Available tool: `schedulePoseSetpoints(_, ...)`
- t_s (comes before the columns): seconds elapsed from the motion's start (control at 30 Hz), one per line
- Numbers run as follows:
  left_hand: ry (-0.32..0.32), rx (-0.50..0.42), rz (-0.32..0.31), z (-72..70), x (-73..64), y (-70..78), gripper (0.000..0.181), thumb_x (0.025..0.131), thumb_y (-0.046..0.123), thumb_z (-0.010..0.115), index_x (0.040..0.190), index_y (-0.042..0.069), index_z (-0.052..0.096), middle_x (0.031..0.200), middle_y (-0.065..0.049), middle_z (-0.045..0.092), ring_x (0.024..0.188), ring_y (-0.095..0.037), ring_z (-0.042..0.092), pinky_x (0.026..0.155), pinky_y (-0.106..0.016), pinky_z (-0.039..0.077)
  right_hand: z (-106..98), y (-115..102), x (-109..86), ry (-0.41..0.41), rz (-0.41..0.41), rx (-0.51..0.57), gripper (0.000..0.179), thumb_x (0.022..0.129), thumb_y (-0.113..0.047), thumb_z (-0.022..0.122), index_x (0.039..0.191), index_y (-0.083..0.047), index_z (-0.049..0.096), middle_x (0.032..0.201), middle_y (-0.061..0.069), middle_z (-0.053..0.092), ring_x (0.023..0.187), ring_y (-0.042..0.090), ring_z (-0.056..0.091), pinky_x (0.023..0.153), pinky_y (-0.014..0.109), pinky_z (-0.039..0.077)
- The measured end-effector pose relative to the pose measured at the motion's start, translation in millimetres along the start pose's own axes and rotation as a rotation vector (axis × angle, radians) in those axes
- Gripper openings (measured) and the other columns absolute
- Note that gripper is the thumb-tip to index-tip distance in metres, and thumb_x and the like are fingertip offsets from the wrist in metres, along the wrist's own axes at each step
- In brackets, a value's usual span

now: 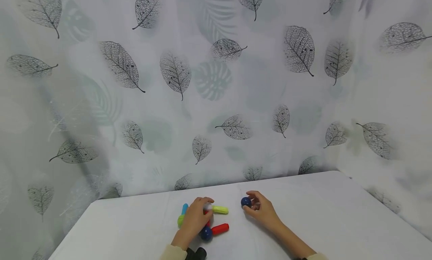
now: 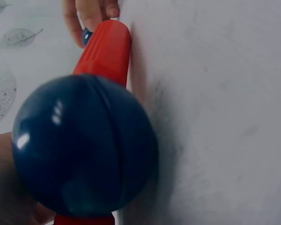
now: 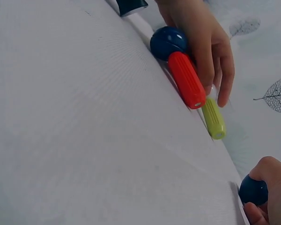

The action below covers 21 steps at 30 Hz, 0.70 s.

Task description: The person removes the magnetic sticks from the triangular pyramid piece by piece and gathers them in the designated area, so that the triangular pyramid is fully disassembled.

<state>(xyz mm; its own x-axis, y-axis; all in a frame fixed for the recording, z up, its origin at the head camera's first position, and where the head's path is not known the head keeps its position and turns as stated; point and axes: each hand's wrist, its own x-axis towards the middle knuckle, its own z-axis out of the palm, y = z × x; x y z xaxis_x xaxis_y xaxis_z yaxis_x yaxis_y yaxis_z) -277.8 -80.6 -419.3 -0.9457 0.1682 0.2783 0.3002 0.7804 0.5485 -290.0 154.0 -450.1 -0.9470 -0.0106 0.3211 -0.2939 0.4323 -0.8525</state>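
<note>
My right hand [image 1: 264, 212] pinches a dark blue ball [image 1: 246, 202] low over the white table, thumb and fingers around its side. My left hand [image 1: 194, 217] is over a group of toy building rods and balls, its thumb and fingers around a whitish ball [image 1: 207, 206] at the end of a yellow-green rod [image 1: 220, 209]. Below this hand lies another dark blue ball [image 1: 206, 233] joined to a red rod [image 1: 221, 229]; both loom large in the left wrist view. A second red rod is partly hidden under the left fingers.
Left of the left hand, a light blue rod [image 1: 184, 208] and a green ball [image 1: 180, 220] show partly. The white table [image 1: 337, 215] extends right and forward to a leaf-printed curtain [image 1: 256, 102]. A dark cylindrical object [image 1: 200, 253] is beside the left sleeve.
</note>
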Motion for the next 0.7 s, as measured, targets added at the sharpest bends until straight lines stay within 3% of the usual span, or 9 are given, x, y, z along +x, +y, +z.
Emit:
schedulePoseSetpoints(0.27, 0.069, 0.022, 0.007, 3.6, -4.8, -6.6, 0.027, 0.078, 0.011, 0.069, 0.105, 0.011, 0.068, 0.101, -0.008, 0.064, 0.079, -0.017, 0.052, 0.081, -0.045, 0.051, -1.5, 1.2, -0.7, 0.05, -0.029, 0.018, 0.045, 0.076, -0.002, 0.079, 0.117, 0.001, 0.061, 0.101, 0.008, 0.063, 0.088, 0.02, 0.061, 0.073, 0.023, 0.052)
schedulePoseSetpoints(0.37, 0.082, 0.008, 0.009, 4.1, -5.1, -7.3, 0.027, 0.078, 0.01, 0.07, 0.105, 0.011, 0.068, 0.101, -0.008, 0.064, 0.08, -0.017, 0.053, 0.082, -0.044, 0.051, -1.7, 1.4, -0.9, 0.068, -0.043, 0.022, 0.044, 0.077, -0.002, 0.079, 0.117, 0.001, 0.062, 0.101, 0.009, 0.062, 0.09, 0.023, 0.061, 0.073, 0.023, 0.052)
schedulePoseSetpoints(0.57, 0.082, -0.045, 0.028, 5.2, -4.6, -7.0, 0.025, 0.08, 0.009, 0.069, 0.105, 0.011, 0.068, 0.105, -0.008, 0.064, 0.09, -0.019, 0.057, 0.09, -0.047, 0.051, -3.7, 0.1, 0.5, 0.117, -0.146, 0.024, 0.04, 0.077, -0.001, 0.078, 0.114, 0.0, 0.063, 0.105, 0.016, 0.063, 0.093, 0.03, 0.06, 0.073, 0.025, 0.052)
schedulePoseSetpoints(0.7, 0.082, -0.093, 0.072, 7.2, -5.4, -5.6, 0.025, 0.08, 0.007, 0.067, 0.105, 0.011, 0.068, 0.106, -0.006, 0.065, 0.098, -0.022, 0.06, 0.092, -0.047, 0.05, -3.8, -0.3, 0.2, 0.133, -0.196, 0.013, 0.038, 0.077, -0.001, 0.078, 0.112, 0.0, 0.064, 0.106, 0.017, 0.064, 0.091, 0.03, 0.059, 0.071, 0.026, 0.051)
